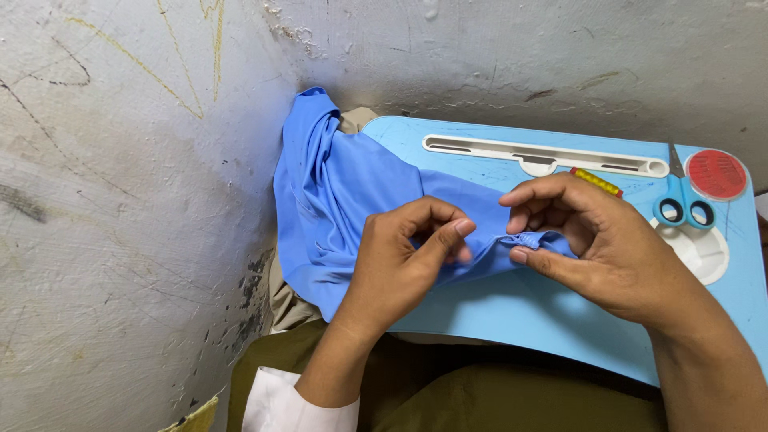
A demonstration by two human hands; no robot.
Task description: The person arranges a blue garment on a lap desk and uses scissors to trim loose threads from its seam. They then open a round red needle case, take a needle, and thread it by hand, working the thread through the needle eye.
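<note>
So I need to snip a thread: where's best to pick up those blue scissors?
Take the scissors by the two blue finger loops, coming from the near side with the right hand: the loops point toward the person, the blades toward the wall, beside the red round case.

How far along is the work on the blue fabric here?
Done: the blue fabric has a bunched edge at the fingertips. In hand: left hand and right hand pinch that edge. Left: the scissors lie untouched on the blue lap table.
</note>
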